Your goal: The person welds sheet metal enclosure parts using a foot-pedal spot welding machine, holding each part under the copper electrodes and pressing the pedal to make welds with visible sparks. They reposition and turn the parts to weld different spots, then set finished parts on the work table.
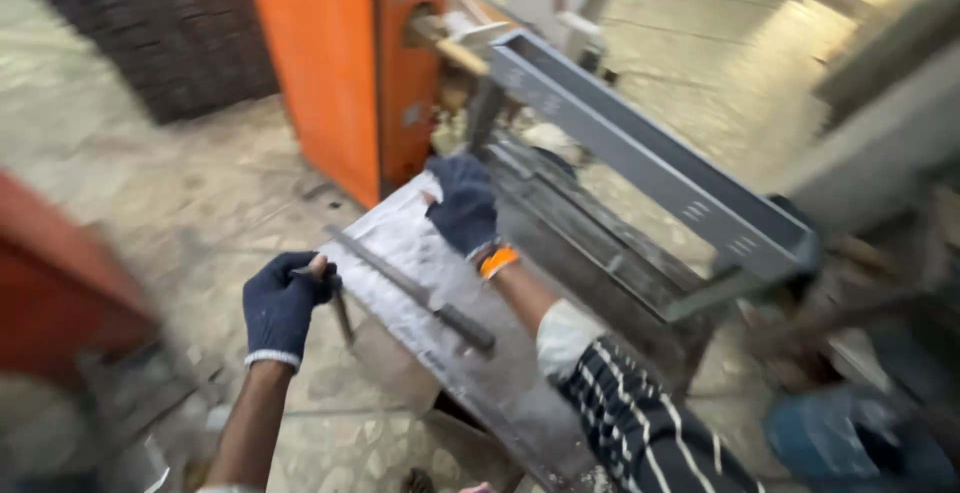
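Dark-gloved left hand (283, 303) clamped on a thin metal rod (340, 313) beside the bench edge; right hand (462, 205) pressed flat, fingers together, on a grey metal sheet (400, 253) — a long file (415, 293) lying loose across it. Behind: orange machine (345, 53), grey perforated channel (640, 153). Best done, by the look of it — sheet pinned firmly, rod gripped low, file kept from sliding off.
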